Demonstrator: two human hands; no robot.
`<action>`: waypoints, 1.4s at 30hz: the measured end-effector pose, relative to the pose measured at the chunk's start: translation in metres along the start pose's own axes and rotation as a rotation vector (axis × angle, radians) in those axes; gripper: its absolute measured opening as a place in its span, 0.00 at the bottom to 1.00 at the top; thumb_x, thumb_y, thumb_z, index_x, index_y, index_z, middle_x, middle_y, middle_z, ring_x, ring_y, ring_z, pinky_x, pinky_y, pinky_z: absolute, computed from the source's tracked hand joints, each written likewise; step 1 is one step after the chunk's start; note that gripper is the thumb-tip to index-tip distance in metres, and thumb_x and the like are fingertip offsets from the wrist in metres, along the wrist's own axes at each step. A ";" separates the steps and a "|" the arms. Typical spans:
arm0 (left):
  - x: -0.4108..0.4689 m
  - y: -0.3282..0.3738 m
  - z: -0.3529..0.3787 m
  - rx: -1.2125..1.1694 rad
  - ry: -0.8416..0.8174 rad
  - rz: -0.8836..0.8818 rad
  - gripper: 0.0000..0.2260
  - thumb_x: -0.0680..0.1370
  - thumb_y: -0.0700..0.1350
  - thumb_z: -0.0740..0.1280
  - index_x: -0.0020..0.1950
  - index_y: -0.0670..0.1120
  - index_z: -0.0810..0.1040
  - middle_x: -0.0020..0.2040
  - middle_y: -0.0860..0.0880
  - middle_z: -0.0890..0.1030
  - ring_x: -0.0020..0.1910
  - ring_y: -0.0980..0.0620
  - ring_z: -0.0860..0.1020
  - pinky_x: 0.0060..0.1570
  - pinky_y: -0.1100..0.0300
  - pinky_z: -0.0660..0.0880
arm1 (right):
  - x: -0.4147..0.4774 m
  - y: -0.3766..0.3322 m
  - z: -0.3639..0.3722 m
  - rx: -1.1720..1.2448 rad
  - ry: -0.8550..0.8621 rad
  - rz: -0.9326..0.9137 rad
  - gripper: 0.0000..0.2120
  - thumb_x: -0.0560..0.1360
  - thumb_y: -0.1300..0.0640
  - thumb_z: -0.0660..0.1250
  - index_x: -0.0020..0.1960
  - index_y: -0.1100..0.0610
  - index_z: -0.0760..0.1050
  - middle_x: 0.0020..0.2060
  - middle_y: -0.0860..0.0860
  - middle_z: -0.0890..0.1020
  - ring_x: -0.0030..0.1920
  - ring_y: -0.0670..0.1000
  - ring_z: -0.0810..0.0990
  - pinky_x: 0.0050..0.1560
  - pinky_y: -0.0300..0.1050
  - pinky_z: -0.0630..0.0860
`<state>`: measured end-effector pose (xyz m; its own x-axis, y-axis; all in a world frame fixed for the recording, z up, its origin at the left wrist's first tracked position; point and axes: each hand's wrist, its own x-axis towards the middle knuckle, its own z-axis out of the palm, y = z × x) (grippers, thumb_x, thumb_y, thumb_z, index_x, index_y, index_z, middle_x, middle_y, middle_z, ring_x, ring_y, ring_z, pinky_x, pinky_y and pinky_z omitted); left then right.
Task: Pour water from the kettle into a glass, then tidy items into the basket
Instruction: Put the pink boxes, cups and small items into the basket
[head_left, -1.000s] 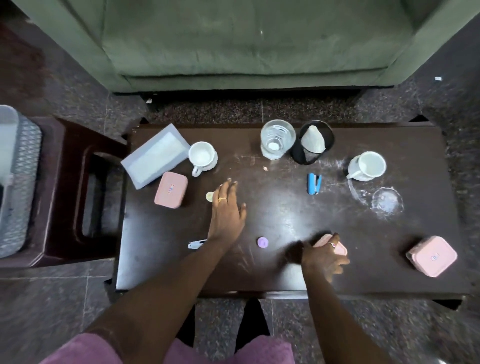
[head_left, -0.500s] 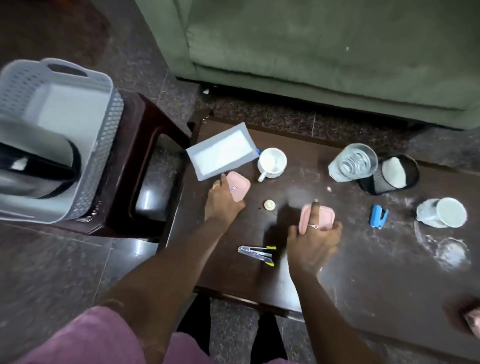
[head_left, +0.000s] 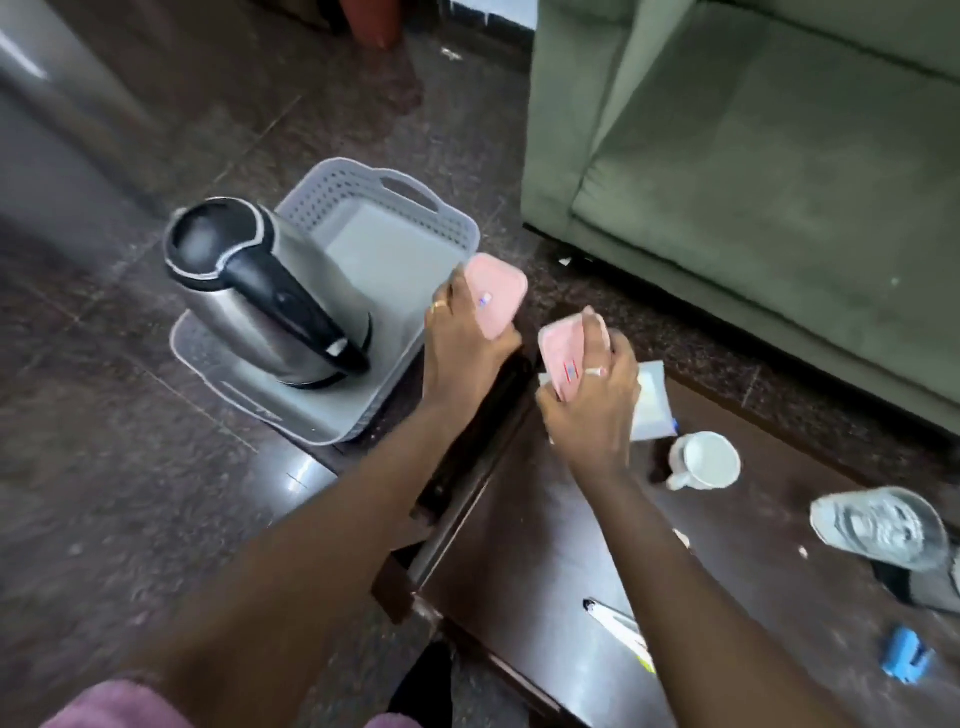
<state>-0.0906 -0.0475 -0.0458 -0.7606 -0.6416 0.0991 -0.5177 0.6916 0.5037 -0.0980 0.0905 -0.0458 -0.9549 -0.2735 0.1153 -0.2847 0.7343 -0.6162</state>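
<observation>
Pink in both hands right now: one small box each. The left hand (head_left: 462, 343) grips a pink box (head_left: 498, 296) by its near end, fingers curled round it, and holds it in the air right at the basket's (head_left: 395, 208) right-hand rim. A ring (head_left: 439, 305) shows on one finger. The right hand (head_left: 592, 405) clutches the second pink box (head_left: 563, 358), tipped up on edge, thumb and fingers wrapped round its sides. That one hangs just to the right of the basket, not over it. The two boxes are close together but apart.

Inside the basket, the kettle (head_left: 249, 306) stands at the near left end, steel body, black lid on top, black handle pointing back toward the person. The far right part of the basket floor shows bare grey. The basket rests on a dark wooden stool (head_left: 311, 473).

Right of the basket comes the dark table (head_left: 545, 545). Nearest the basket lies a pale flat packet (head_left: 649, 405), partly hidden behind the right hand. A white mug (head_left: 704, 461) stands just past that. Farther from the basket sits the glass (head_left: 878, 527), blurred, touching or just beside a black mesh cup (head_left: 924, 587) at the frame's edge. A thin metal tool (head_left: 618, 621) and a blue stapler (head_left: 906, 659) lie well apart from the basket, on the table's near side. Behind the basket, off to its right, a green sofa (head_left: 753, 156) fills the background.
</observation>
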 end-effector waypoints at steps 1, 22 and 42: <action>0.019 0.000 -0.007 0.015 0.009 -0.060 0.30 0.70 0.50 0.61 0.69 0.38 0.64 0.62 0.39 0.74 0.60 0.41 0.72 0.61 0.54 0.67 | 0.016 -0.015 0.004 0.029 -0.012 -0.010 0.41 0.61 0.60 0.72 0.72 0.60 0.63 0.62 0.66 0.71 0.59 0.68 0.72 0.60 0.59 0.70; 0.098 -0.079 -0.030 -0.185 0.038 -0.526 0.37 0.69 0.53 0.72 0.71 0.38 0.62 0.63 0.37 0.72 0.61 0.40 0.72 0.55 0.53 0.70 | 0.149 -0.129 0.129 0.091 -0.360 0.114 0.34 0.65 0.51 0.72 0.66 0.59 0.62 0.58 0.61 0.72 0.58 0.63 0.74 0.55 0.50 0.72; 0.153 -0.094 -0.032 0.041 -0.013 -0.606 0.29 0.72 0.43 0.70 0.69 0.38 0.63 0.67 0.38 0.70 0.67 0.41 0.67 0.68 0.51 0.63 | 0.145 -0.131 0.141 -0.238 -0.472 -0.097 0.34 0.70 0.55 0.73 0.69 0.59 0.59 0.66 0.59 0.68 0.67 0.62 0.65 0.66 0.56 0.65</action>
<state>-0.1455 -0.2212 -0.0507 -0.3303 -0.9212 -0.2057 -0.8747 0.2168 0.4336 -0.1874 -0.1328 -0.0581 -0.7975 -0.5563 -0.2333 -0.4334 0.7974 -0.4200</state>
